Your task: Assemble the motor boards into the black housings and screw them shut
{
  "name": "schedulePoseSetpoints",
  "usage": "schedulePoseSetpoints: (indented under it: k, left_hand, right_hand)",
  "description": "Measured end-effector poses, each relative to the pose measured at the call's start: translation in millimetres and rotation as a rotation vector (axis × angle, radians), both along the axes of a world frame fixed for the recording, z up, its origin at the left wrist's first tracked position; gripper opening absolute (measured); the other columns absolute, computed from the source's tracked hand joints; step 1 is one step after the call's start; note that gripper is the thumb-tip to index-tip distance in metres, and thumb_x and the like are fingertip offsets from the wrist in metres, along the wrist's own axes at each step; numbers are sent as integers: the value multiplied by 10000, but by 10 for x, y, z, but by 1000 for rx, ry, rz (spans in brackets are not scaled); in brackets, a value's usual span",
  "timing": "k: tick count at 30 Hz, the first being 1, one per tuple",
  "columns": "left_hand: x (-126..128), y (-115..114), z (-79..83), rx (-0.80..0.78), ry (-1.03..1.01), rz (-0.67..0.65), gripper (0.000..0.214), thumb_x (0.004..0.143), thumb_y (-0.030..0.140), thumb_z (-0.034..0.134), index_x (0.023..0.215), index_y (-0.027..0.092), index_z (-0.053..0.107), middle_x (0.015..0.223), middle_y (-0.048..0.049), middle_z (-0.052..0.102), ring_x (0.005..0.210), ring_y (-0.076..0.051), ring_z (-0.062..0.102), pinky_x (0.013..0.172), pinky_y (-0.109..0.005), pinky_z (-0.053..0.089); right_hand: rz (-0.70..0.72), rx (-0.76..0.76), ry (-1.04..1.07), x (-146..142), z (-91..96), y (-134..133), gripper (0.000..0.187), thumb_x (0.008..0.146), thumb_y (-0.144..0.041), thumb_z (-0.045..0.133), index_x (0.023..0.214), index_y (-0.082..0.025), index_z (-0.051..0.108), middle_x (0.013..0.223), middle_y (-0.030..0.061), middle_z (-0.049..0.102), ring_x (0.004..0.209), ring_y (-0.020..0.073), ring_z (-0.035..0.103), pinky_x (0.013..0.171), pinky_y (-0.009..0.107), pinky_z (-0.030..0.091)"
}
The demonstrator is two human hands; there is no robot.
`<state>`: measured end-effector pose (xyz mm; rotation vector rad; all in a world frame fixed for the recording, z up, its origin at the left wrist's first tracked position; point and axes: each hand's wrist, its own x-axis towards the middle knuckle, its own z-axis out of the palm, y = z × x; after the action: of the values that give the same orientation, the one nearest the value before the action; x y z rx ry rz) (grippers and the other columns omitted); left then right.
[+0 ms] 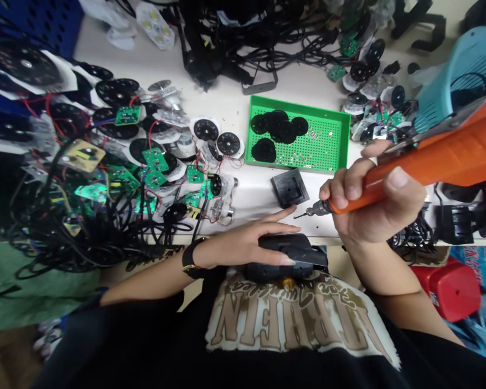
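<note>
Screwdriver (453, 154) cut off at right, black casing (308, 255) under left hand (238, 246)

head cam | looks forward-down | close over workbench (235, 102) edge | single view

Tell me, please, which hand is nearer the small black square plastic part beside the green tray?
Left. The left hand has a fingertip at the black square part; the right hand, gripping an orange electric screwdriver, is off to its right.
</note>
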<state>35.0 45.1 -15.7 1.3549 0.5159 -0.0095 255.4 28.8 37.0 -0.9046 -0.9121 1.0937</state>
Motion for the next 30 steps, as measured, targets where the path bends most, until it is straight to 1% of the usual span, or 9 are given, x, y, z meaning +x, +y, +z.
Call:
schedulePoseSetpoints:
  k: [3,6,9,11,15,20,24,26,30]
  left_hand:
    - [-3,-62,32,28,-14,6,657,879,440,795,1483,316,569,1733,22,194,1614,-304,188,1333,-490,97]
    - [-8,-129,36,55,-28,4,667,878,432,799,1490,327,556,1715,15,263,1607,-295,216,1331,-497,120]
    - [-23,-190,31,50,-26,-3,695,885,445,789,1515,319,524,1701,-7,308,1599,-276,247,1332,-483,143]
    - [-35,-219,40,45,-22,-8,694,894,450,776,1523,321,512,1699,-3,316,1595,-265,259,1334,-471,144]
    - [-47,-252,70,52,5,-24,691,904,474,757,1527,306,509,1695,1,333,1595,-267,260,1339,-449,148]
    - [-49,-275,73,71,12,-20,677,909,487,745,1519,292,523,1684,-4,362,1589,-266,280,1337,-443,158]
    - [-54,-287,68,83,17,-26,665,907,504,743,1505,291,543,1676,-10,384,1580,-278,299,1335,-446,168]
    - [-51,-286,72,83,21,-28,661,908,500,744,1502,291,546,1674,-9,390,1578,-280,304,1335,-445,168]
    - [-31,-275,91,79,16,-27,640,922,456,736,1508,293,537,1672,1,390,1576,-246,311,1332,-421,165]
  right_hand:
    - [1,8,26,-58,-31,-90,229,917,-434,746,925,-255,603,581,-70,456,443,134,497,540,320,610]
    - [-31,17,48,-108,-44,-171,241,907,-412,747,865,-251,572,571,-71,473,431,122,483,530,296,602]
    - [-52,17,25,-124,-49,-233,292,890,-450,757,843,-256,544,560,-79,460,419,122,472,526,301,604]
    - [-58,16,-4,-117,-52,-265,314,887,-490,754,860,-261,541,558,-85,443,415,125,474,525,313,608]
    - [-59,16,-36,-101,-56,-311,348,883,-554,756,970,-268,576,554,-97,431,405,122,477,514,306,598]
    - [-63,9,13,-132,-52,-354,307,864,-472,779,979,-248,605,541,-91,469,402,120,481,483,286,569]
    - [-66,-12,-25,-157,-75,-375,369,856,-550,773,987,-264,581,536,-97,435,390,131,467,481,325,586]
    - [-56,-2,-34,-153,-83,-371,381,861,-569,768,990,-266,577,535,-97,419,395,133,473,479,324,582]
    - [-25,33,2,-114,3,-348,310,886,-484,770,994,-251,596,545,-93,441,412,125,487,497,298,579]
